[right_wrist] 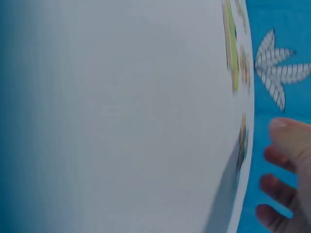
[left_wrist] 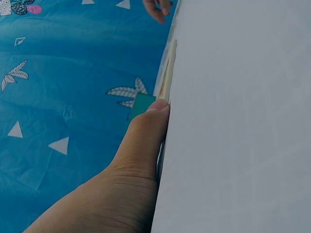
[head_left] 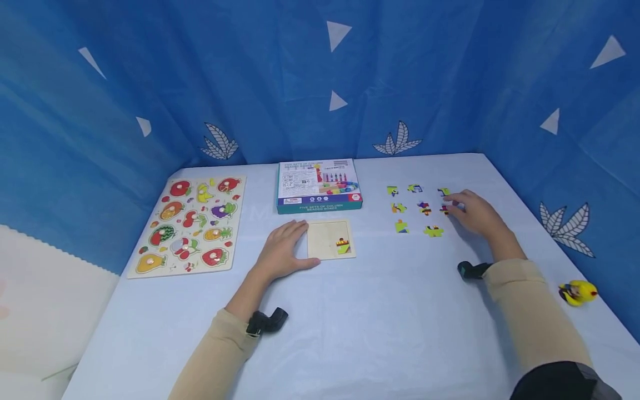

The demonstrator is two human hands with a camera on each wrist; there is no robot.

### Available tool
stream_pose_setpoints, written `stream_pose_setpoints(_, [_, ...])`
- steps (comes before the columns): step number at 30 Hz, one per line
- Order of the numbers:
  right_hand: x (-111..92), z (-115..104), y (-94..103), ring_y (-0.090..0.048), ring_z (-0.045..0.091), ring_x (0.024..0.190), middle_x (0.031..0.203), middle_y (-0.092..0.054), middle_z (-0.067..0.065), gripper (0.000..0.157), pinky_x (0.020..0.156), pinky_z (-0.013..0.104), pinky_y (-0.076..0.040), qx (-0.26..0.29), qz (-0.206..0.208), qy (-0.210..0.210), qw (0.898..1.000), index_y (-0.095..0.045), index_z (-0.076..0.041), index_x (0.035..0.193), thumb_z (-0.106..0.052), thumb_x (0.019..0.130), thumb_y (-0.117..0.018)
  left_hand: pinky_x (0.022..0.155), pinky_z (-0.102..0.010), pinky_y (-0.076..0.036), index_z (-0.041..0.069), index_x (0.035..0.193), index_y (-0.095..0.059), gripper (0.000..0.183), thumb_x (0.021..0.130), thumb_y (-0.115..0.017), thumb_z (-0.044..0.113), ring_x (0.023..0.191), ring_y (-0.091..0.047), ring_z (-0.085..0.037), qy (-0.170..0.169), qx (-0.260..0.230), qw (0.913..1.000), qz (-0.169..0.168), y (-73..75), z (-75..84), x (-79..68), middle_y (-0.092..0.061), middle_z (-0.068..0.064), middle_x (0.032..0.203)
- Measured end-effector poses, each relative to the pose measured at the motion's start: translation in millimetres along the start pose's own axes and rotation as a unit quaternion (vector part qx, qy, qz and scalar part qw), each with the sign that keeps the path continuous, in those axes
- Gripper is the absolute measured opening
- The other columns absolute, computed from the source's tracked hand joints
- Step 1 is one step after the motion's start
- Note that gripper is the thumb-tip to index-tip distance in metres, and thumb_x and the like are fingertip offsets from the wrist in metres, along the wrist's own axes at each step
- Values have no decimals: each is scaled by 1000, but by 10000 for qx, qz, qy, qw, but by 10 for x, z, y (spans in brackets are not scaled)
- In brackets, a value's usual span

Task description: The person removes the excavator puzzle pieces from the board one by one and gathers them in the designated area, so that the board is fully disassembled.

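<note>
A small square wooden puzzle tray (head_left: 325, 236) lies on the table, one printed puzzle piece (head_left: 343, 246) in its lower right corner. My left hand (head_left: 284, 250) rests at the tray's left side, fingers along the upper left edge and thumb stretched by the lower edge. In the left wrist view the thumb (left_wrist: 146, 128) meets the tray's thin edge (left_wrist: 168, 73). My right hand (head_left: 475, 214) hovers at the right end of several loose green puzzle pieces (head_left: 424, 208). Its fingertips reach over a dark-patterned piece (head_left: 444, 210); thumb and fingers stand apart in the right wrist view.
A fruit peg puzzle board (head_left: 197, 222) lies at the left. Behind the tray is a flat bead-set box (head_left: 320, 186). A yellow toy figure (head_left: 579, 292) lies near the table's right edge, beside my right sleeve. Blue curtain (head_left: 320, 72) hangs behind the table.
</note>
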State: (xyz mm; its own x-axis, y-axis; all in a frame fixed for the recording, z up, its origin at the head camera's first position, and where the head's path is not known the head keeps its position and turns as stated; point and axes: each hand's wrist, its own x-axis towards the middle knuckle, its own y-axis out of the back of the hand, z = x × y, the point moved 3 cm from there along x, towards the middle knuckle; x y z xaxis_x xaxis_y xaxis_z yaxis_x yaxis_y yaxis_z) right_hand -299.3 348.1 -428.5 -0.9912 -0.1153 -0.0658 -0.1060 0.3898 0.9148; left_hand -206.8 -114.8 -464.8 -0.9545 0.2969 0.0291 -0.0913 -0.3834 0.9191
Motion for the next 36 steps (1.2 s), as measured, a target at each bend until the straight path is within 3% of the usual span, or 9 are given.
stream_pose_setpoints(3, [-32, -251, 11, -51, 35, 105, 123, -54, 19, 43, 85, 51, -51, 137, 143, 138, 9997, -51, -11, 143, -25, 102, -55, 125, -51, -18, 20, 155, -35, 102, 74, -69, 73, 153, -22, -24, -6, -11, 10000, 17, 6, -1, 0, -32, 1, 163])
stream_pose_setpoints(8, [-95, -731, -24, -51, 28, 97, 117, -59, 14, 44, 75, 38, -49, 359, 96, 631, 9973, -53, -13, 142, -26, 100, -59, 125, -51, -17, 20, 155, -35, 102, 74, -68, 74, 154, -21, -23, 3, -29, 10000, -12, 15, 7, 2, -32, 1, 163])
stream_pose_setpoints(13, [-196, -1189, -131, -54, 24, 94, 110, -63, 9, 42, 71, 33, -50, 442, -82, 1176, 9920, -56, -16, 139, -26, 99, -62, 125, -51, -17, 20, 155, -35, 102, 75, -68, 74, 154, -21, -23, -14, 4, 10000, -14, 23, 10, 2, -32, 1, 163])
stream_pose_setpoints(20, [-325, -1682, -452, -56, 19, 90, 104, -65, 1, 43, 71, 30, -51, 545, -513, 1764, 9815, -58, -17, 137, -29, 97, -65, 125, -51, -17, 20, 155, -36, 101, 75, -68, 73, 154, -21, -23, -3, -25, 10000, -13, 29, 11, -8, -32, 1, 163])
stream_pose_setpoints(27, [-396, -1962, -769, -56, 15, 88, 102, -63, -2, 46, 76, 28, -51, 456, -1056, 2065, 9717, -60, -18, 136, -36, 93, -69, 125, -51, -18, 20, 155, -35, 101, 76, -66, 74, 154, -21, -23, -6, 8, 10000, -23, 0, -5, -5, -32, 1, 163])
stream_pose_setpoints(36, [-434, -2054, -990, -53, 11, 89, 105, -61, -7, 45, 76, 27, -48, 380, -1186, 2380, 9632, -67, -22, 128, -40, 87, -75, 125, -51, -18, 21, 155, -35, 101, 76, -66, 75, 154, -21, -23, 8, 35, 10000, -21, 8, -3, -5, -32, 2, 163])
